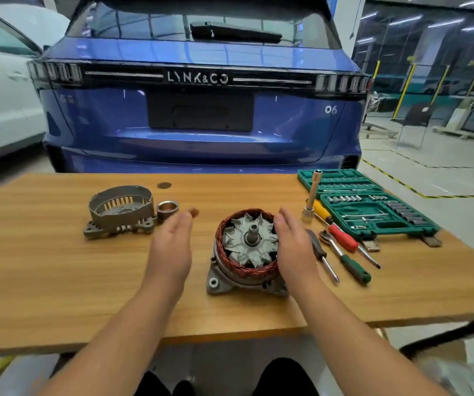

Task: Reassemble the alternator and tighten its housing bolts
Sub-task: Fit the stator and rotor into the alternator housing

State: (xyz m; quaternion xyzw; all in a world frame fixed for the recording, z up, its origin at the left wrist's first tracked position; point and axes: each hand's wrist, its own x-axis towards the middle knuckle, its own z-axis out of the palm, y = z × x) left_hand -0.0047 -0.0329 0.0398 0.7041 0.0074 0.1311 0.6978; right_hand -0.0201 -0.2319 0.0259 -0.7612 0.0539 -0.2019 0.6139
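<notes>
The alternator body (245,250) sits upright on the wooden table (58,281), slightly right of centre and toward the near edge. Its copper windings ring the top, the finned rotor and central shaft point up, and the mounting ears rest on the tabletop.

The left hand (172,244) hovers to the left of the alternator body, clear of it, fingers straight and relaxed, holding nothing. The right hand (294,247) is at the right side of the windings, fingers extended and together; contact with the windings cannot be confirmed.

The loose housing cover (120,211) lies on the left part of the table, open side up, well apart from the alternator body. A pulley (167,210) stands just beside the cover on its right.

To the right, an open green socket set case (370,204) rests near the table's far right corner. A long socket tool (311,195) stands in front of it. A red-handled screwdriver (344,238), a green-handled ratchet (344,257) and a dark-handled screwdriver (320,252) lie side by side between the case and the right hand.

A blue car (201,110) is parked behind the table.
</notes>
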